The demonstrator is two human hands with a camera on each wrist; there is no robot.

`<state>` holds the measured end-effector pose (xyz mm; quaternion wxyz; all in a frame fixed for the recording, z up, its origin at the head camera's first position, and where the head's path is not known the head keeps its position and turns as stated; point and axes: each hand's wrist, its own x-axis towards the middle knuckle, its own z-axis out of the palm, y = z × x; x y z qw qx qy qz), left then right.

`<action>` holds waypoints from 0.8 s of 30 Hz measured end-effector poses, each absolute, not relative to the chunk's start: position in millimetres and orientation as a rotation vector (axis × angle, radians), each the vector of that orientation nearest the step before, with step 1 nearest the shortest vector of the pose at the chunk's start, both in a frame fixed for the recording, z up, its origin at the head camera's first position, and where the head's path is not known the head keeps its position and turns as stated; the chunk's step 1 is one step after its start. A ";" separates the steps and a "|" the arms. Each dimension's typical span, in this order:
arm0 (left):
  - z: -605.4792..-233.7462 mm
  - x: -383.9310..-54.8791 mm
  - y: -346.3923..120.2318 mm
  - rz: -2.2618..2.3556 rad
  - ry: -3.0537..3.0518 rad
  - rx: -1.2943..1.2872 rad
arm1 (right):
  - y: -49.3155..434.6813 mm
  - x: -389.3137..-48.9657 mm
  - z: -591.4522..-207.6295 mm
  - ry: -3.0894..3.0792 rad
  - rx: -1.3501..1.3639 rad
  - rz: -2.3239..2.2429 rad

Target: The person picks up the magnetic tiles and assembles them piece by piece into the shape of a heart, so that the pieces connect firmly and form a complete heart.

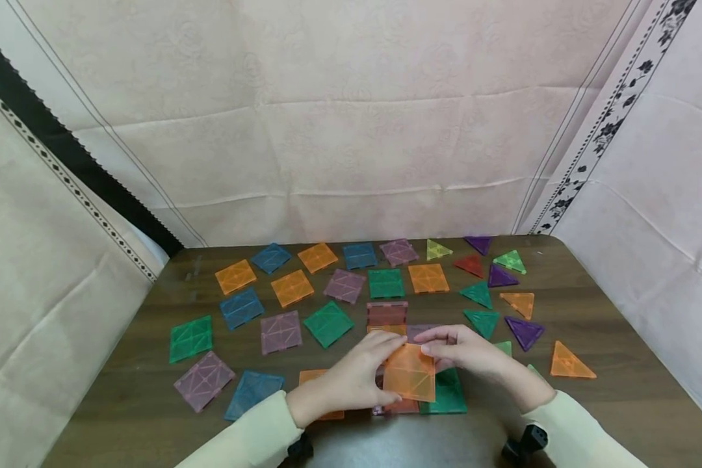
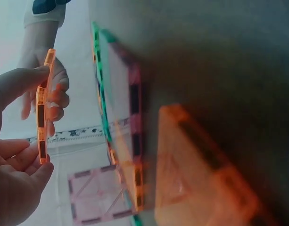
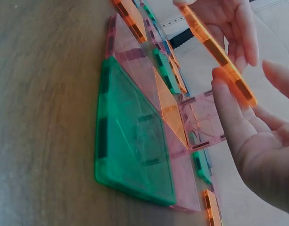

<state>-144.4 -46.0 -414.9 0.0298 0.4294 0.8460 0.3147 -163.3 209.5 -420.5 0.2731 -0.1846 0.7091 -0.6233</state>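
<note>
An orange square magnetic tile [image 1: 409, 374] is held up, tilted, between both hands. My left hand [image 1: 357, 367] grips its opposite edges with thumb and fingers. At its upper right corner, my right hand [image 1: 465, 351] pinches it with the fingertips. Below lies a flat patch of joined tiles, including a green square tile [image 3: 132, 136], a pink tile [image 3: 132, 42] and an orange one [image 3: 170, 108]. At the patch's far side a pink square tile [image 2: 97, 195] stands upright. Parts of the patch are hidden behind the hands and the held tile.
Loose square tiles in blue, orange, green and pink, such as a green one [image 1: 329, 324], spread over the left and back of the wooden table [image 1: 146, 416]. Triangular tiles, such as an orange one [image 1: 570, 361], lie on the right. A white cloth [image 1: 351, 130] hangs behind.
</note>
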 end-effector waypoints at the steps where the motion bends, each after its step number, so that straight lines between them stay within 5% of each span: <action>1: -416.3 -143.5 -44.3 0.980 2.602 1.320 | 208.9 -163.1 -420.8 1.880 -0.490 -1.676; 24: -430.5 -141.5 -48.1 1.058 2.501 0.873 | 231.3 -180.6 -408.8 2.212 -0.502 -1.512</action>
